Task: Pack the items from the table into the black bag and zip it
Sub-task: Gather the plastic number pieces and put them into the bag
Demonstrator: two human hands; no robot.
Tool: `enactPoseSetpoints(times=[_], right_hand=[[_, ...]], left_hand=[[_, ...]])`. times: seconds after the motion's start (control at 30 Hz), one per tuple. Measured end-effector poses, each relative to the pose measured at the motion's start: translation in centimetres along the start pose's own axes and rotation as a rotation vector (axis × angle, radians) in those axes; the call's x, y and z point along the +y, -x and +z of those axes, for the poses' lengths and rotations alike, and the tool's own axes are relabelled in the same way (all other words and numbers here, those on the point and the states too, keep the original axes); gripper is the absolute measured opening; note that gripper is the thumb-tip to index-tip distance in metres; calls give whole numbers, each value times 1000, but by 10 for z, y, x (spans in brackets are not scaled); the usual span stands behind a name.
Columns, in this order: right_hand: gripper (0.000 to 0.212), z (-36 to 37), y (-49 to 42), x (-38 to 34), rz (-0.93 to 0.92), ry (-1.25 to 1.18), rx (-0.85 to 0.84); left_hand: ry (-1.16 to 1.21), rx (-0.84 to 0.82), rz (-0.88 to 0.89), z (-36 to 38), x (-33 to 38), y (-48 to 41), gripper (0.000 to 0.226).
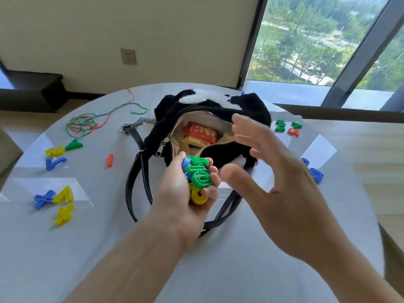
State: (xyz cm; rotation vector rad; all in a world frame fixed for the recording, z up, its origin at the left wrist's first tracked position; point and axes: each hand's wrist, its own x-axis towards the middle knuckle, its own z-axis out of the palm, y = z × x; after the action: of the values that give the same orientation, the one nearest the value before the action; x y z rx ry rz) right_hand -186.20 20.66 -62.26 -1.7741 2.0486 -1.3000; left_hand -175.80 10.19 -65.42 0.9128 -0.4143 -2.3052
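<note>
The black fluffy bag (170,112) lies unzipped in the middle of the round table, its tan lining showing. Inside it are a red snack packet (200,132) and a yellow one beneath. My left hand (185,193) is shut on a bunch of plastic numbers (197,178), green, blue and yellow, just in front of the bag's mouth. My right hand (273,171) hovers open to the right of it, fingers spread over the bag's right side.
More plastic numbers lie loose at the left (54,199), upper left (63,149), upper right (288,126) and right (314,171). An orange piece (110,160) and red-green string (87,123) lie left of the bag. Black straps (135,189) loop toward me.
</note>
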Motion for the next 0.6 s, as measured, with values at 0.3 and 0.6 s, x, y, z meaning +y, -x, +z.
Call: enactPoseSetpoints(times=[0.3,0.6], right_hand=[[55,-9,19,15,97,-114,148],[46,2,24,16,105,-45,23]], left_hand=[[-269,138,82,63,41,-88,23],[-1292,385,663,73,70,-127,27]])
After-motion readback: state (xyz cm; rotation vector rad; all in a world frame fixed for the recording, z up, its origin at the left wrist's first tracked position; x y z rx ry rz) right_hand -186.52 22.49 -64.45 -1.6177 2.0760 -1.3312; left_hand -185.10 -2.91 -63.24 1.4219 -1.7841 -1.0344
